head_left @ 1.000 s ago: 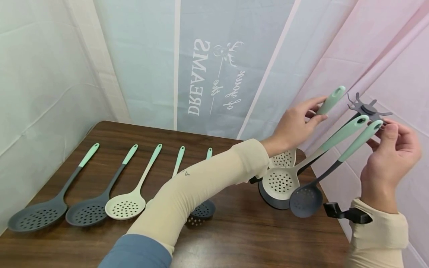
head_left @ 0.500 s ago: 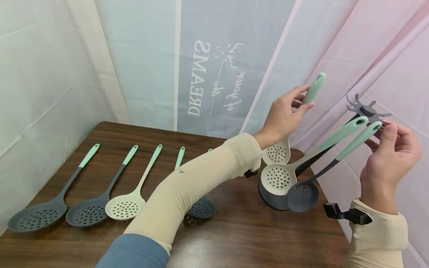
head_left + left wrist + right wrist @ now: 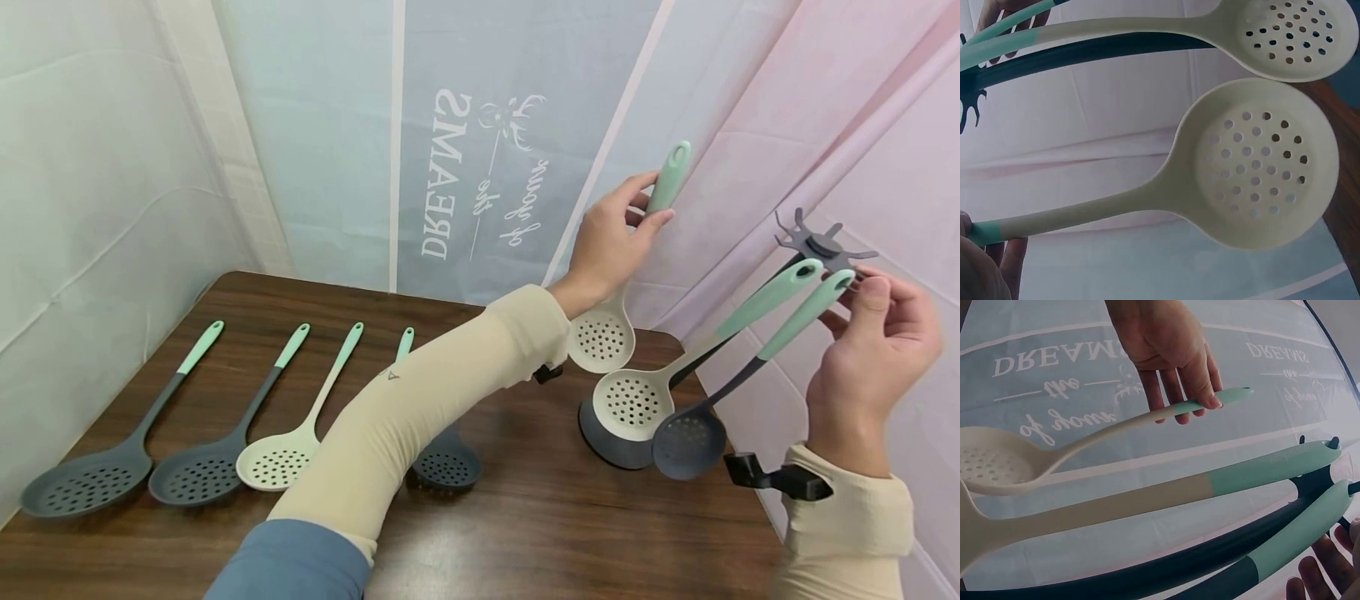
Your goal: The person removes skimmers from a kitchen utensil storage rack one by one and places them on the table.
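Observation:
In the head view my left hand grips the mint-green handle of a cream skimmer, held up above the table with its perforated bowl hanging down. The left wrist view shows that bowl broadside. At the right stands a dark grey utensil rack with hooked arms and a round base. A second cream skimmer and a dark grey skimmer hang from it. My right hand pinches a rack arm beside the dark skimmer's handle end; its fingers are partly hidden.
Along the left of the brown table lie several skimmers, among them a large dark one, another dark one, a cream one and a smaller dark one. My left sleeve covers part of them. Fabric curtains surround the table.
My left hand has moved left and slightly up, carrying the cream skimmer away from the rack. The hanging skimmers have swung slightly. My right hand has stayed at the rack.

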`<state>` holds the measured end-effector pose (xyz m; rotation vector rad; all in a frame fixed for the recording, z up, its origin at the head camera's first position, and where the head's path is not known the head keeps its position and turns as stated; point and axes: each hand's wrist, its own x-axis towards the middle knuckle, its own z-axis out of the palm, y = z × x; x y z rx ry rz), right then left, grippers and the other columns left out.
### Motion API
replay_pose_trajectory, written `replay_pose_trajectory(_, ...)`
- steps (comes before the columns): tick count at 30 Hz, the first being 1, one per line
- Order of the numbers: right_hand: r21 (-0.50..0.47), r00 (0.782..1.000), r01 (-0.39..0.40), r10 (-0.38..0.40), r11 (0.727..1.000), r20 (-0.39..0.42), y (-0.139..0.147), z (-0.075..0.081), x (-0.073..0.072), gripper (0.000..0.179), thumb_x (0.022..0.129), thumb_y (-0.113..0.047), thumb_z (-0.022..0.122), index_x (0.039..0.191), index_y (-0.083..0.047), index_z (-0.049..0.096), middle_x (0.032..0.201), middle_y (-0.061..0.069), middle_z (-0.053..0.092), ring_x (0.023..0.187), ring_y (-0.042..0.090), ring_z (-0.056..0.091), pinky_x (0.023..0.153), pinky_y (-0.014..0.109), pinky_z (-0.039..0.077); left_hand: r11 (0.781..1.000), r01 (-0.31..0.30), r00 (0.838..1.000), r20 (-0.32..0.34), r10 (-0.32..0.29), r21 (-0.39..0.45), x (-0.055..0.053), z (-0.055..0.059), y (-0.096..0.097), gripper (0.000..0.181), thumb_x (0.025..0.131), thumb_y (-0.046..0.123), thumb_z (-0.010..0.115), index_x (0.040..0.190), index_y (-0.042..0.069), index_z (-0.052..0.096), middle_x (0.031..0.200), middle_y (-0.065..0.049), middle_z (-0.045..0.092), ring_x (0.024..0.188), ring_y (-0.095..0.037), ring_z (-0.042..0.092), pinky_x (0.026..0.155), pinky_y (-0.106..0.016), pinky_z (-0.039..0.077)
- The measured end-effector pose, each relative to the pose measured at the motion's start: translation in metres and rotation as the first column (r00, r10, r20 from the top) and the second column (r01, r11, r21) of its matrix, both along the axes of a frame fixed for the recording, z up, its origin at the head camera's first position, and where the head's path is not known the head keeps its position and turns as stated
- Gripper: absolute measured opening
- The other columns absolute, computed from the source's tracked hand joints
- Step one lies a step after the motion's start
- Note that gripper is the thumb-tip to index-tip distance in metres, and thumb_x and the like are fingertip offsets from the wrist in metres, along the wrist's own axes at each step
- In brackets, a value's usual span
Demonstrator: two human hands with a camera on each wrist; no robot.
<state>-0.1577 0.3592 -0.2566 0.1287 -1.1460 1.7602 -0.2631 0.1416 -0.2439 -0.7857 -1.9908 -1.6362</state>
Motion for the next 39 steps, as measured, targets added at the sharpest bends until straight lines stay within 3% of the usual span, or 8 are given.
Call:
replay_pose_trajectory(9,-0.024,1.000,-0.009,0.009,1.000,0.002,0.001,0.000,-0.001,0.023,0.091,-0.001,0.074,0.102,0.017,0.067,0.094,0.024,0.068,0.082,0.031,0.070,0.057,0.025,0.059,0.997,-0.074,0.995,0.063,0.076,-0.035,-0.006,0.000,-0.013,0.047,0.098,0.020,0.071,0.142,0.013,0.059,0.102,-0.001,0.070,0.080,-0.005,0.066,0.068,-0.014,0.049)
replay_pose_trajectory(21,0.019,1.000,-0.002,0.002,1.000,0.024,0.000,0.001,0.000,0.018,0.095,-0.001,0.069,0.102,0.015,0.068,0.096,0.023,0.069,0.085,0.030,0.070,0.060,0.025,0.059,0.986,-0.153,0.975,0.151,0.162,-0.072,-0.012,-0.018,-0.029,0.046,0.096,0.021,0.073,0.140,0.015,0.062,0.096,-0.001,0.067,0.074,-0.007,0.064,0.062,-0.018,0.048)
replay_pose_trajectory(28,0.022,1.000,-0.005,0.004,1.000,0.025,0.001,0.000,0.000,0.020,0.093,-0.003,0.071,0.102,0.016,0.068,0.097,0.023,0.068,0.085,0.030,0.070,0.060,0.025,0.058,0.974,-0.201,0.945,0.242,0.222,-0.107,-0.013,-0.035,-0.036,0.043,0.095,0.021,0.075,0.136,0.013,0.065,0.093,-0.002,0.069,0.073,-0.011,0.062,0.061,-0.020,0.047)
replay_pose_trajectory(36,-0.028,0.999,0.010,-0.009,1.000,0.034,0.000,0.002,0.000,0.019,0.092,-0.001,0.073,0.100,0.016,0.068,0.094,0.022,0.069,0.083,0.029,0.070,0.057,0.024,0.058,0.976,-0.189,0.926,0.313,0.213,-0.106,-0.012,-0.065,-0.039,0.039,0.093,0.017,0.077,0.129,0.005,0.069,0.093,-0.008,0.071,0.079,-0.017,0.065,0.065,-0.020,0.048)
replay_pose_trajectory(39,-0.051,1.000,0.002,-0.001,0.999,0.023,0.000,0.002,-0.001,0.022,0.090,-0.001,0.075,0.100,0.017,0.067,0.093,0.023,0.069,0.081,0.030,0.070,0.056,0.025,0.058,0.974,-0.185,0.910,0.352,0.220,-0.132,-0.010,-0.077,-0.039,0.038,0.094,0.019,0.076,0.129,0.006,0.069,0.095,-0.009,0.073,0.081,-0.018,0.067,0.065,-0.020,0.048)
